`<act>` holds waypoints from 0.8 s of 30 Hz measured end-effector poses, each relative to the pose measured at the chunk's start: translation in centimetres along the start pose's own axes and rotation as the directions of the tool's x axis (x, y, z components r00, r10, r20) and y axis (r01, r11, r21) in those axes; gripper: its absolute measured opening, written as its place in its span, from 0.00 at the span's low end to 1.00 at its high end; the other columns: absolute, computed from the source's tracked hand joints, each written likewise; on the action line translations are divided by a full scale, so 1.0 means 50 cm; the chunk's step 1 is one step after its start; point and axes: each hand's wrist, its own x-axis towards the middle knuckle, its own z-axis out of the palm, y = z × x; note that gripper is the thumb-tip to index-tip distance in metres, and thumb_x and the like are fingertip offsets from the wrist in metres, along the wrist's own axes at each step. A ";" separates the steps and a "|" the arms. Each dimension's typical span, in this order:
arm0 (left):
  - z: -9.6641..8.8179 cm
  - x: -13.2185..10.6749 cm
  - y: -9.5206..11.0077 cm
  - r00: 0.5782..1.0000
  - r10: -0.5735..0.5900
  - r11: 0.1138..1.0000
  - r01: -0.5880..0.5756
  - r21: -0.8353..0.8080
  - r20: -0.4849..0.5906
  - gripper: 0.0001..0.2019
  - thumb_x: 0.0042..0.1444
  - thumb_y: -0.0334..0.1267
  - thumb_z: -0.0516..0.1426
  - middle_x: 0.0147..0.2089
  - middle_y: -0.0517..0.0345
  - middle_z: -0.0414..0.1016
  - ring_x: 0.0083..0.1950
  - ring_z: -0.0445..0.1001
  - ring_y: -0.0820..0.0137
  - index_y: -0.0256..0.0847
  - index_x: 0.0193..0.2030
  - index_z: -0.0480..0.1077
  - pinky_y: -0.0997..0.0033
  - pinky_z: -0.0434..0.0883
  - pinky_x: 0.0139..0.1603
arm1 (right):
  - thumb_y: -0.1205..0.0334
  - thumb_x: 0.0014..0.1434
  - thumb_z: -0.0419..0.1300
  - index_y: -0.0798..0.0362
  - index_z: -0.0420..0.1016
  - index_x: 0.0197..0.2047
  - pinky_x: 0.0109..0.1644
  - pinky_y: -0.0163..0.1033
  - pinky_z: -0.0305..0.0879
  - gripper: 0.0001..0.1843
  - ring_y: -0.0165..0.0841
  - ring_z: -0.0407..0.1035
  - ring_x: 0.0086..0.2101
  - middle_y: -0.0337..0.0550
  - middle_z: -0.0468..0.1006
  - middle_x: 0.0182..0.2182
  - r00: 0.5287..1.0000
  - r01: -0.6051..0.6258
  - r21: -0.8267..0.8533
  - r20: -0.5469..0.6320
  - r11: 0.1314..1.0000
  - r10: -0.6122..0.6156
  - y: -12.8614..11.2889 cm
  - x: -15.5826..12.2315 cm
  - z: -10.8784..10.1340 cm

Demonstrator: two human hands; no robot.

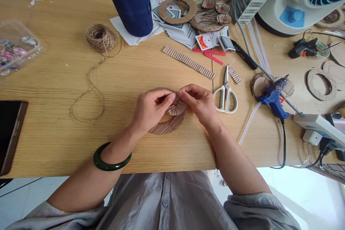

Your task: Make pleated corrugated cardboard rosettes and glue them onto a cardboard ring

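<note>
Between my two hands is a small cardboard flower (178, 108), a pleated rosette with a reddish centre. My left hand (155, 107) pinches its upper left edge with thumb and forefinger. From the other side, the thumb and forefinger of my right hand (198, 101) close on its top edge. Beneath the flower lies a corrugated cardboard ring (168, 125) on the table, partly covered by my left hand. Scissors (226, 95) with white handles lie just right of my right hand. Beyond my hands rests a strip of corrugated cardboard (188, 61).
A twine ball (101, 38) trails a loose loop on the left. Blue bottle (132, 5), playing cards (180, 34) and a flower-decorated round piece (203, 19) stand behind. To the right are a blue glue gun (275, 97), its cable, a power strip (320, 125) and a fan (291, 3).
</note>
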 end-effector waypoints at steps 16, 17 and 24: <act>0.000 -0.002 -0.003 0.997 0.073 0.994 -0.071 0.077 -0.015 0.11 0.63 0.41 0.59 0.32 0.59 0.81 0.32 0.76 0.71 0.40 0.35 0.79 0.75 0.70 0.35 | 0.45 0.50 0.74 0.54 0.79 0.33 0.38 0.34 0.72 0.20 0.28 0.73 0.30 0.38 0.80 0.29 0.999 -0.033 0.027 0.026 0.999 0.032 0.002 0.001 0.000; 0.000 -0.002 -0.005 0.995 0.100 0.989 -0.098 0.107 -0.014 0.10 0.64 0.40 0.58 0.32 0.59 0.81 0.32 0.76 0.71 0.40 0.35 0.79 0.74 0.70 0.35 | 0.46 0.49 0.74 0.54 0.79 0.33 0.38 0.34 0.72 0.20 0.28 0.74 0.31 0.38 0.81 0.29 0.999 -0.030 0.033 0.031 0.999 0.029 0.001 0.001 0.001; 0.003 -0.004 -0.007 0.980 0.196 0.952 -0.201 0.229 0.044 0.13 0.67 0.41 0.55 0.34 0.56 0.81 0.35 0.76 0.69 0.40 0.36 0.78 0.72 0.70 0.36 | 0.47 0.52 0.72 0.53 0.77 0.30 0.33 0.33 0.69 0.18 0.27 0.70 0.26 0.35 0.76 0.24 0.999 -0.032 -0.031 0.031 0.999 0.033 0.003 0.008 -0.006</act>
